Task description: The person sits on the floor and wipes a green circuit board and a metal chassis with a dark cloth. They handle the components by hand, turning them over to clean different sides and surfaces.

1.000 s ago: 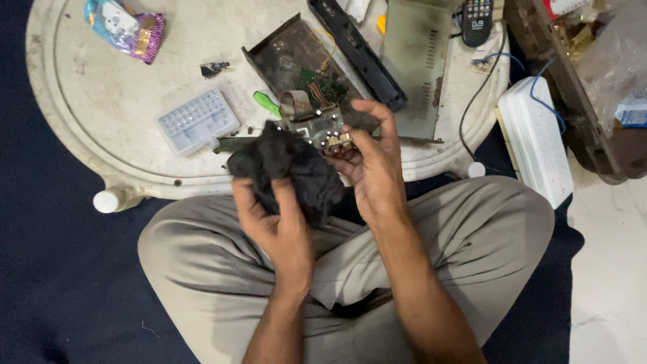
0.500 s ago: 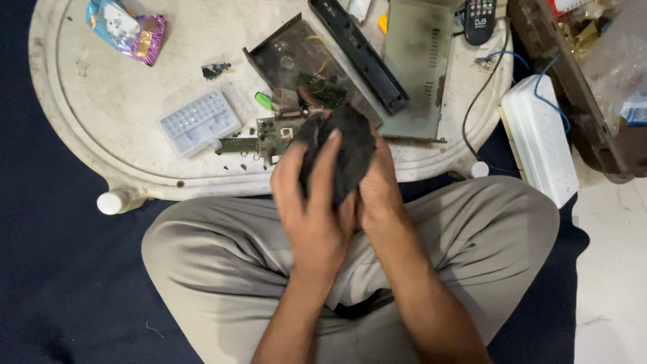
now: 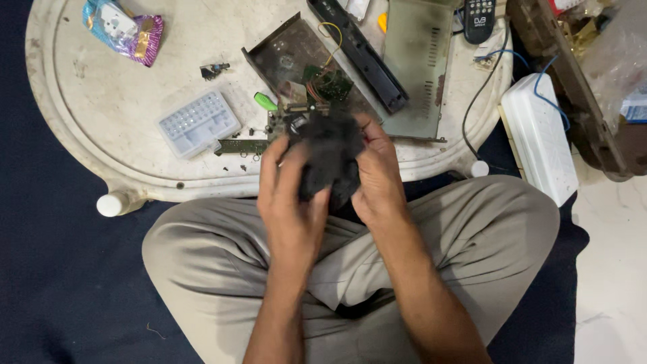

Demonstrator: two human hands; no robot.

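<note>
Both my hands are bunched around a black cloth (image 3: 330, 152) held over my crossed legs, at the near edge of a low round white table (image 3: 114, 135). My left hand (image 3: 290, 195) presses the cloth from the left and below. My right hand (image 3: 377, 168) grips it from the right. A green circuit board (image 3: 280, 125) pokes out from under the cloth at its upper left; which hand bears it is hidden.
On the table lie an open rusty metal case (image 3: 290, 57), a grey metal lid (image 3: 418, 61), a long black front panel (image 3: 357, 50), a clear screw box (image 3: 199, 123), a green-handled tool (image 3: 265, 101), a plastic packet (image 3: 125, 27) and a remote (image 3: 478, 17). A white box (image 3: 539, 135) and a brown bin (image 3: 573, 87) stand at right.
The black cloth went from hanging loose in my left hand to being bunched over the circuit board between both hands, which have closed together and risen toward the table edge.
</note>
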